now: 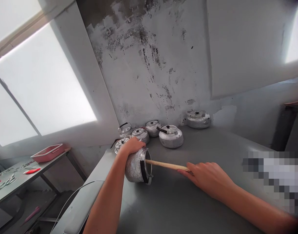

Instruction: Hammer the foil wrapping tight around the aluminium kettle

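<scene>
A silvery metal kettle [133, 167] lies tilted on its side on the grey table [178, 201], its round opening facing right and a black handle grip hanging across the rim. My left hand [133, 145] is over the top of this kettle, fingers curved round its far side. In my right hand [204, 175] is a pale wooden stick [168, 165], gripped at its right end. The stick's other end goes into the kettle's opening, where its tip is hidden.
Several lidded kettles stand behind, including one with a black handle [171, 138] and one at the wall [199, 119]. A side table at left holds a pink basket [47, 153], scissors [6, 182] and a red tool [32, 171]. A pixelated patch covers the right edge.
</scene>
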`<control>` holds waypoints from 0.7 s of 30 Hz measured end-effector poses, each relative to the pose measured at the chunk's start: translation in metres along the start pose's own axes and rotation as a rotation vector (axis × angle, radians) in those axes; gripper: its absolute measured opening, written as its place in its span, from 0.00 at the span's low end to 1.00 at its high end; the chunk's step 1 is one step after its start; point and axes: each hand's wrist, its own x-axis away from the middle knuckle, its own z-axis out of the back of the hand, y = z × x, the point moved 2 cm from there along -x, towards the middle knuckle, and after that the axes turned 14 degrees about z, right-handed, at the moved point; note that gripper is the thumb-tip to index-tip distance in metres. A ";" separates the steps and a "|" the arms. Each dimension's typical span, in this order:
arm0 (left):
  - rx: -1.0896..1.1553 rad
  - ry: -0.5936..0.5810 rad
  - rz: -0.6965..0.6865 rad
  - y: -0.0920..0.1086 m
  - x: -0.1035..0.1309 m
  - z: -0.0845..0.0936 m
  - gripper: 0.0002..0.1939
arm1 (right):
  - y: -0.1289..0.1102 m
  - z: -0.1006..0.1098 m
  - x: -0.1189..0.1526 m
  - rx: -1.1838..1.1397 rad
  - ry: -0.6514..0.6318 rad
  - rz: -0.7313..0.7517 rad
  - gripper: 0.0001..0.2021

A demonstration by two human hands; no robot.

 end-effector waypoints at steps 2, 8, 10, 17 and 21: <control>-0.029 -0.014 0.017 0.000 0.000 0.000 0.22 | -0.001 0.002 0.000 -0.009 -0.001 -0.009 0.30; -0.031 -0.037 0.044 0.002 0.002 0.004 0.23 | -0.003 0.002 0.000 -0.026 0.019 0.007 0.30; -0.024 -0.040 0.061 0.003 0.004 0.005 0.23 | -0.002 0.001 0.001 -0.021 0.012 -0.009 0.30; -0.017 -0.047 0.060 0.002 0.004 0.004 0.23 | 0.000 -0.001 0.000 -0.012 0.017 0.045 0.31; -0.026 -0.043 0.052 0.001 0.001 0.002 0.23 | -0.002 0.001 0.000 -0.022 0.047 0.019 0.32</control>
